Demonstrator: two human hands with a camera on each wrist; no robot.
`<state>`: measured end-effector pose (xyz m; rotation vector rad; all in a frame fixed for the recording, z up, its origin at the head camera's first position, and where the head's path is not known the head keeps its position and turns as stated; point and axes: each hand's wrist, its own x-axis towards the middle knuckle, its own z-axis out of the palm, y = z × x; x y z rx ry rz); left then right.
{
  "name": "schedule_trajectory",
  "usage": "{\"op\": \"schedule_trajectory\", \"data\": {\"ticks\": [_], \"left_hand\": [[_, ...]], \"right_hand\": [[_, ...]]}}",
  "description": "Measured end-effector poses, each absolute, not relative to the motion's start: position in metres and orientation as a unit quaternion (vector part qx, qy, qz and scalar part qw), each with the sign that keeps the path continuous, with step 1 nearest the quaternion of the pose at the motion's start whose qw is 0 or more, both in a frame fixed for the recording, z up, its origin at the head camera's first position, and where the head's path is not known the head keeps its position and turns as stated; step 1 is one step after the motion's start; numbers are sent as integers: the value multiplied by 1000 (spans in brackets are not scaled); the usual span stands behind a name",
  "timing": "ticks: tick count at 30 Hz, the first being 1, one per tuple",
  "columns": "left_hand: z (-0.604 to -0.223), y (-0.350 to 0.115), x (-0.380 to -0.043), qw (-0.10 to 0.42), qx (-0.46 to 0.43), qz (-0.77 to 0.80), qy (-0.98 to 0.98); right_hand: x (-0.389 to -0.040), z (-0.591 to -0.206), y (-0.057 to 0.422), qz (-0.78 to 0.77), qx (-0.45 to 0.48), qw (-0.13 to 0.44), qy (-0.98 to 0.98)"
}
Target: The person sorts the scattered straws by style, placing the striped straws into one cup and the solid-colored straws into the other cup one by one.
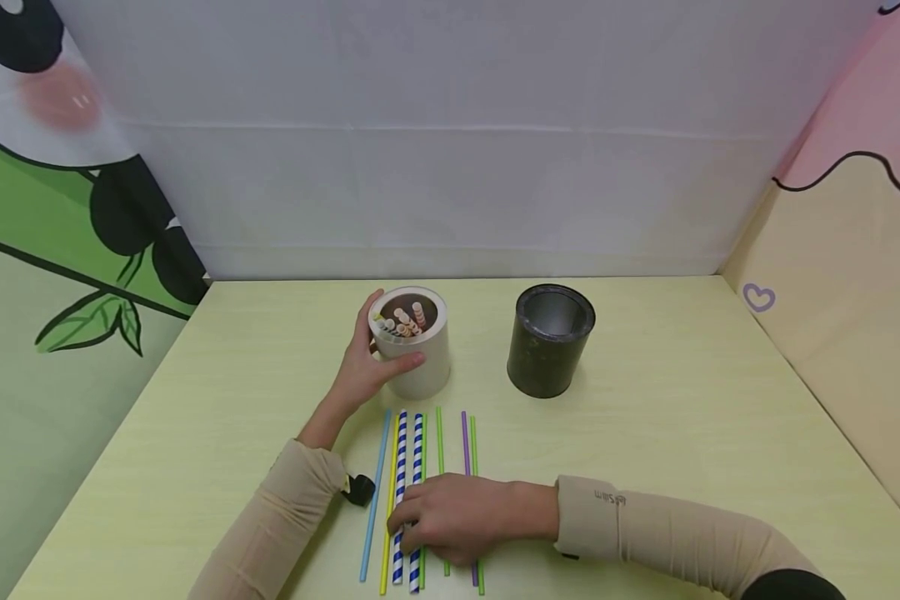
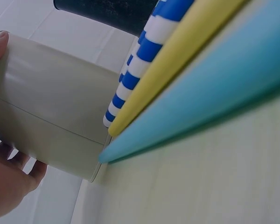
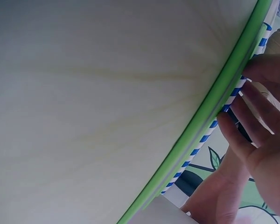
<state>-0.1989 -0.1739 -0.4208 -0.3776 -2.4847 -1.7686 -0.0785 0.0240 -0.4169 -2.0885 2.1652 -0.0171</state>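
My left hand (image 1: 367,367) grips a white cylindrical cup (image 1: 427,367), thumb across its front and fingers round the left side. Several straws (image 1: 408,323) stick up inside the cup, below its rim. My right hand (image 1: 457,512) reaches over a row of straws lying on the table, its fingertips pinching a blue-and-white striped paper straw (image 1: 401,450). Left of that lie a yellow straw (image 1: 390,483) and a light blue straw (image 1: 375,500). A second striped straw (image 1: 417,442), green straws (image 1: 440,433) and a purple straw (image 1: 465,437) pass partly hidden beneath my hand.
A black cup (image 1: 547,354) stands on the pale table (image 1: 667,400), right of the white one. A plain white backdrop (image 1: 450,192) rises behind the table, with printed panels at both sides. The light blue straw lies close to my left wrist.
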Motion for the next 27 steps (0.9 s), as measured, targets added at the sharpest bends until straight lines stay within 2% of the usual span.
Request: {"op": "schedule_trajectory", "data": {"ticks": [14,22,27], "left_hand": [[-420,-173,-198,40,-124,-577,-806],[-417,-174,-199,29,-120,-576,-808],[-402,-170,-187,25,-120,-574,-810]], "right_hand": [[-80,-416,23,-6,-687,80,723],[-79,-415,26,1,-692,69,719],[-80,-414,26,7,-698,49,715]]}}
